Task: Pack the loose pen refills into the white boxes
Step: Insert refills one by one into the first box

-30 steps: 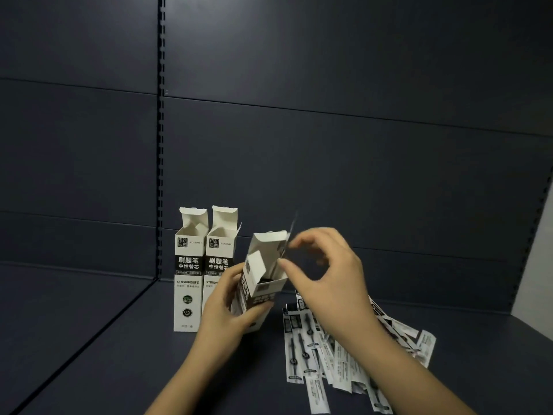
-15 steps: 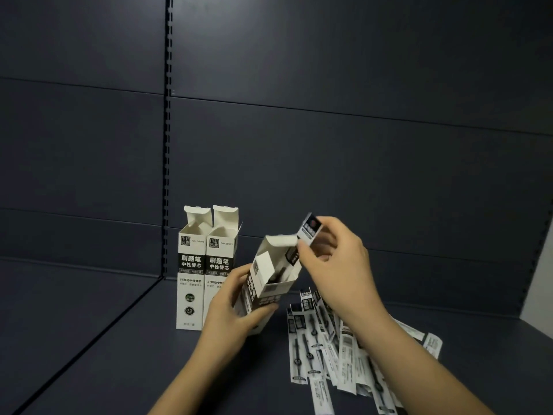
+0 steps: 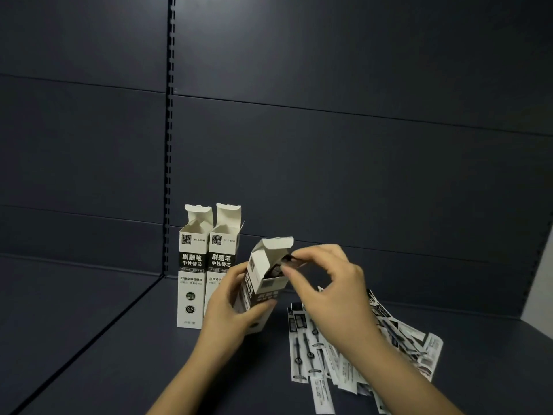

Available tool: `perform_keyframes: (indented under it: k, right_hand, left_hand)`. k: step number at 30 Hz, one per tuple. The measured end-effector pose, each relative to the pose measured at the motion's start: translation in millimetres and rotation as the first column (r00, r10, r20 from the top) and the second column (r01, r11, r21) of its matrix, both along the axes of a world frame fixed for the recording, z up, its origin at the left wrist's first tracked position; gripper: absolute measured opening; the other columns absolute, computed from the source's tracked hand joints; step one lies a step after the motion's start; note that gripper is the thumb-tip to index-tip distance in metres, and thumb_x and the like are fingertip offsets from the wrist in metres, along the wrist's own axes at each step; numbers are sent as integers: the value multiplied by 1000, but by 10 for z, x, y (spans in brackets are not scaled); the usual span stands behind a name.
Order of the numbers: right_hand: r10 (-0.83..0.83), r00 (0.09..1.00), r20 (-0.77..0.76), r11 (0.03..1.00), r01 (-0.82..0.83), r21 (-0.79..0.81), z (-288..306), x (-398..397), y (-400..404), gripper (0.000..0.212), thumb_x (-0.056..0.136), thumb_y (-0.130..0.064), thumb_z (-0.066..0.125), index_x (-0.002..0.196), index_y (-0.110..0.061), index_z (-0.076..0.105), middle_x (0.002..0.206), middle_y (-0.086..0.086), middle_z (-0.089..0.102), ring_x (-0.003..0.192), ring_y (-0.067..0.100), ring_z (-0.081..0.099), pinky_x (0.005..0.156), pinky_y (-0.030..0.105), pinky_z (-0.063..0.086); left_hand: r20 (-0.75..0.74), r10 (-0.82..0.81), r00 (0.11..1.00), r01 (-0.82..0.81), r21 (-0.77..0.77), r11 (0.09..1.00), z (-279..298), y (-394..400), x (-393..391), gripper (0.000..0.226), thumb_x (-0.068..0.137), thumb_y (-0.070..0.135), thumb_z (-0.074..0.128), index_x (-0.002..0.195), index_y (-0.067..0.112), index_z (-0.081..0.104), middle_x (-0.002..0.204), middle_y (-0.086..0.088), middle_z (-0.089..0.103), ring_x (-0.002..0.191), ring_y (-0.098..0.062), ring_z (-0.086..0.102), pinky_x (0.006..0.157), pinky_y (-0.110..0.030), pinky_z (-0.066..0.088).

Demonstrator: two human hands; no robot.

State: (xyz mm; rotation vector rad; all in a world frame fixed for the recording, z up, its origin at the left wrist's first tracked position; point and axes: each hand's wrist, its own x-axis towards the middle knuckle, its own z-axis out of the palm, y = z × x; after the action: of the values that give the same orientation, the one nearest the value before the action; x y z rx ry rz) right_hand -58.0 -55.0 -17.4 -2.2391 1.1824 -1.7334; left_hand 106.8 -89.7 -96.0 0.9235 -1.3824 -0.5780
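My left hand (image 3: 232, 307) grips a tilted white box (image 3: 266, 280) with its top flap open, just above the dark shelf. At the box's mouth my right hand (image 3: 326, 283) pinches the top end of a wrapped pen refill (image 3: 288, 259), most of which sits inside the box. Two more white boxes stand upright with open flaps at the back, the left box (image 3: 191, 265) and the right box (image 3: 223, 253) side by side. A heap of loose wrapped refills (image 3: 305, 345) lies on the shelf under and right of my right arm.
The dark shelf floor (image 3: 119, 354) runs left to a side wall and back to a panelled rear wall (image 3: 359, 175). A slotted upright strip (image 3: 170, 130) stands in the corner. A pale edge (image 3: 538, 280) shows at the far right.
My right hand has pushed the refill down into the held box; its top end, which stuck up above the flap, is now at the box's mouth. The left hand keeps holding the box.
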Motion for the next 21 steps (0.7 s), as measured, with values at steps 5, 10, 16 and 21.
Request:
perform_keyframes:
  k: [5, 10, 16, 21]
  right_hand:
    - [-44, 954, -296, 999, 41, -16, 150, 24, -16, 15, 93, -26, 64, 104, -31, 73, 87, -24, 52, 98, -1, 46, 94, 23, 32]
    - [-15, 685, -728, 995, 83, 57, 364, -50, -69, 31, 93, -18, 42, 109, -33, 64, 94, -19, 52, 103, 7, 38, 105, 37, 28]
    - [174, 907, -383, 985, -160, 69, 268, -376, -139, 37, 89, 2, 51, 109, -22, 71, 111, -13, 60, 105, 6, 54, 92, 20, 44]
    - [29, 954, -300, 972, 43, 232, 28, -688, -309, 24, 91, -5, 60, 99, -24, 73, 94, -8, 66, 79, 2, 59, 71, 12, 47]
  left_hand:
    - [41, -8, 999, 9, -9, 1000, 0, 2, -1, 65, 74, 1, 83, 125, 31, 56, 120, 12, 69, 116, -6, 63, 104, -35, 49]
    - [71, -10, 997, 10, -10, 1000, 0, 7, -3, 66, 72, 2, 84, 124, 32, 56, 117, 11, 69, 114, -7, 64, 102, -33, 51]
    - [56, -15, 998, 15, -2, 1000, -6, -3, 3, 68, 72, 3, 86, 125, 31, 56, 119, 7, 70, 116, -11, 64, 105, -44, 48]
    - [48, -24, 999, 24, 9, 1000, 3, 35, -26, 69, 72, 1, 85, 117, 46, 57, 117, 11, 70, 114, -7, 64, 104, -40, 49]
